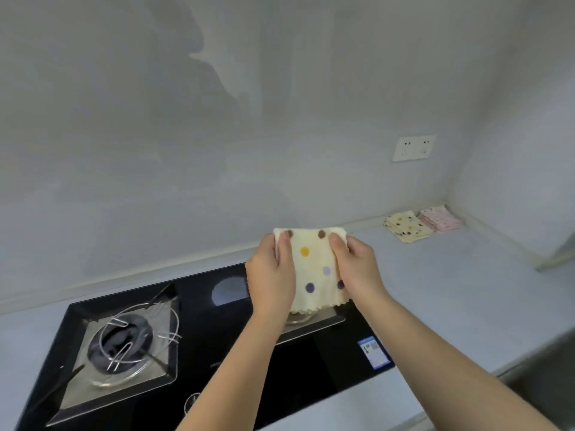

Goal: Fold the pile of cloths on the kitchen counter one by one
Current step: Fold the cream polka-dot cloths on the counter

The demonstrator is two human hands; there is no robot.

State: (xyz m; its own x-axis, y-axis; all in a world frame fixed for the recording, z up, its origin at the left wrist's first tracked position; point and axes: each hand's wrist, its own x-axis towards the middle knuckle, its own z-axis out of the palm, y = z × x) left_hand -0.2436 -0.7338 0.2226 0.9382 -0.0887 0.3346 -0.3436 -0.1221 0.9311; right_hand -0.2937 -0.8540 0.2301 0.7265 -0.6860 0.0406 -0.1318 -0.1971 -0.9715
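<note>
Aloft, left hand (270,275) and right hand (357,269) pinch dotted cloth (314,265), hob sticker (373,353) unreadable.

The cream cloth (314,269) carries widely spaced round dots: two brown ones along its top edge, one yellow below them, one pale lilac, and two deeper purple lower down. A folded cream stack (407,227) shows the same ground with dark and yellow dots, and the pink stack (439,218) beside it is pale pink with a fine print too small to make out. The hob (205,337) is glossy black, its burner tray (77,393) dull silver-grey under silvery wire supports (118,323). A sticker (373,352) on the hob is blue-edged with a white panel. The counter (435,290) is plain pale blue-grey, the wall (280,119) pale grey with faint streaks, and the socket plate (413,148) white with dark holes.
</note>
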